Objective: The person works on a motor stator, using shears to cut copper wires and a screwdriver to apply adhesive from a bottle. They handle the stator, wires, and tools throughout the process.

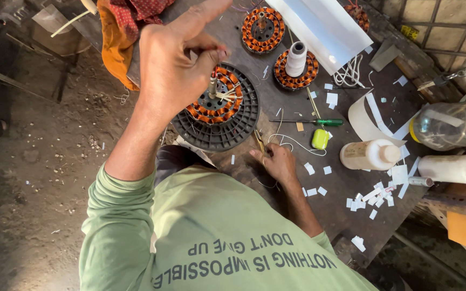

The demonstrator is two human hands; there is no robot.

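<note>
My left hand (171,67) is raised over a motor stator with copper windings (217,105), which sits on a black round slotted base (217,134). Its thumb and fingers pinch thin white insulating strips (226,96) at the stator's shaft. My right hand (279,161) lies low on the dark worktable (276,108), fingers curled, its thumb touching the end of a small brass tool (259,142). A white thread (297,144) trails away from that hand. Whether the right hand grips anything is unclear.
Two more copper-wound stators (264,29) (281,73) lie farther back, one carrying a white thread spool (296,58). A green-handled screwdriver (327,122), a yellow-green case (320,139), white bottles (370,154), a clear bottle (451,126), paper scraps (376,196) and an orange cloth (117,37) surround them.
</note>
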